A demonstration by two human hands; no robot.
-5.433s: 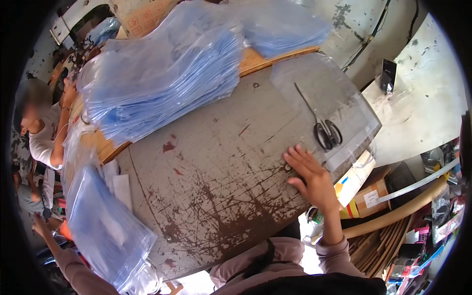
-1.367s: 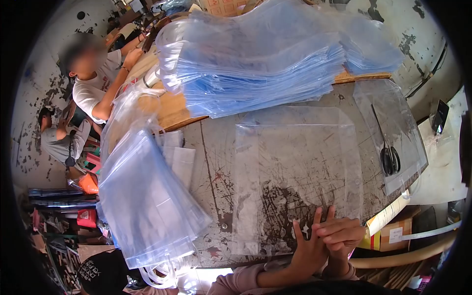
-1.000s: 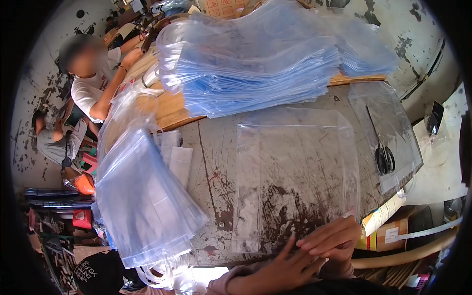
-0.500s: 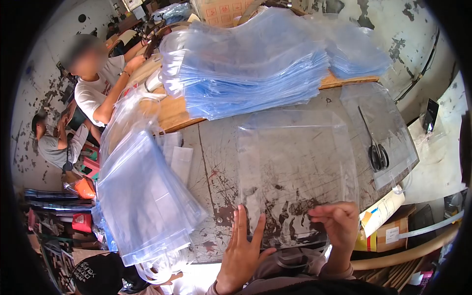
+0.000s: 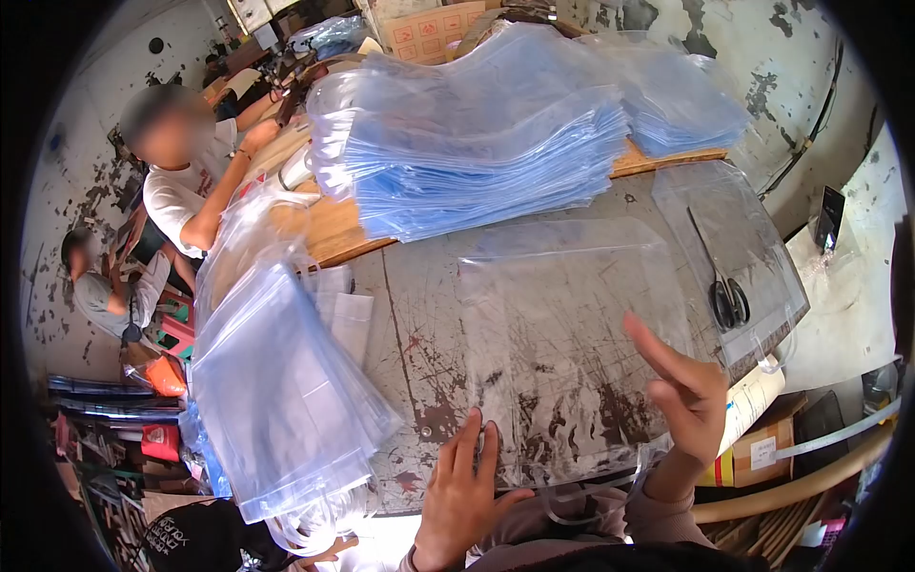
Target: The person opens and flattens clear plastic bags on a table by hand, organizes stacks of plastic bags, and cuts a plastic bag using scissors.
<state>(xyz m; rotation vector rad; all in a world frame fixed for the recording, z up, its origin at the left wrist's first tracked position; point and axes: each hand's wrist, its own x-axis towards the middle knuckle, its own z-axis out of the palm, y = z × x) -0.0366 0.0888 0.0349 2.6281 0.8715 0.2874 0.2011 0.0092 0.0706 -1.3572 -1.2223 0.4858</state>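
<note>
A clear plastic bag [image 5: 572,296] lies flat on the worn table [image 5: 400,305], its looped handle [image 5: 591,500] hanging by the near edge. My left hand [image 5: 465,491] rests with fingers spread at the bag's lower left corner. Over the bag's right side my right hand [image 5: 688,396] is raised, fingers stretched out toward the upper left and nothing visible in it. A pile of similar clear bags [image 5: 286,391] lies to the left of my left hand, handles dangling over the edge.
A tall stack of bluish clear sheets [image 5: 477,162] fills the back on a wooden board [image 5: 334,243]. Black scissors [image 5: 728,300] lie on another clear sheet at the right. A phone [image 5: 829,219] leans at far right. Co-workers [image 5: 181,195] sit at the left; a capped head [image 5: 205,539] is low left.
My right hand has moved up and to the right, its fingers straightening. My left hand has shifted slightly down, staying at the bag's lower left. The camera view has tilted a little.
</note>
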